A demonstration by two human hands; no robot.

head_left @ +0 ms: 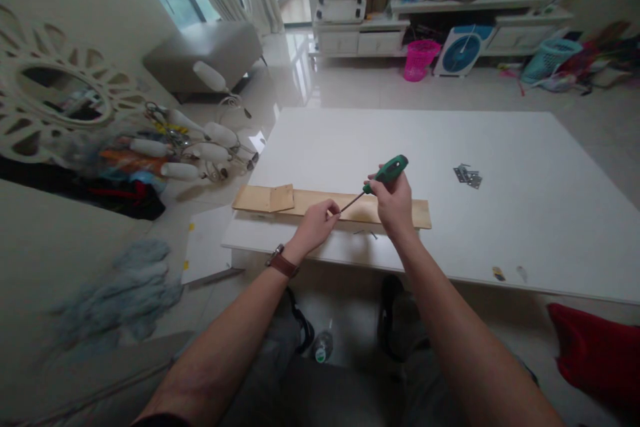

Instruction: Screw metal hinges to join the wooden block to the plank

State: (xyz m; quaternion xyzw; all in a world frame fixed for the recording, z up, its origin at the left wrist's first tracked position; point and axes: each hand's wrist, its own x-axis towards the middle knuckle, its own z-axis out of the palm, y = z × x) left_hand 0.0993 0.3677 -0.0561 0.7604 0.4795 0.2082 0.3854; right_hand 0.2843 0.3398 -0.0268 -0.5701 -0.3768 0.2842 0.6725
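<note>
My right hand [394, 203] is wrapped round the green handle of a screwdriver [387, 173], whose thin shaft slants down to the left. My left hand [319, 221] is closed in a pinch at the shaft's tip, just above a long wooden plank [417, 212] lying near the front edge of the white table [500, 147]. What the pinch holds is too small to make out. A small square wooden piece [281, 198] lies on the plank's left end. A few small screws [367, 233] lie in front of the plank.
Several metal hinges [468, 175] lie on the table to the right. A chandelier [193, 143] and clutter sit on the floor at left. A red cushion [595, 353] is at lower right. A pink basket [420, 59] and a fan [457, 50] stand by the far cabinet.
</note>
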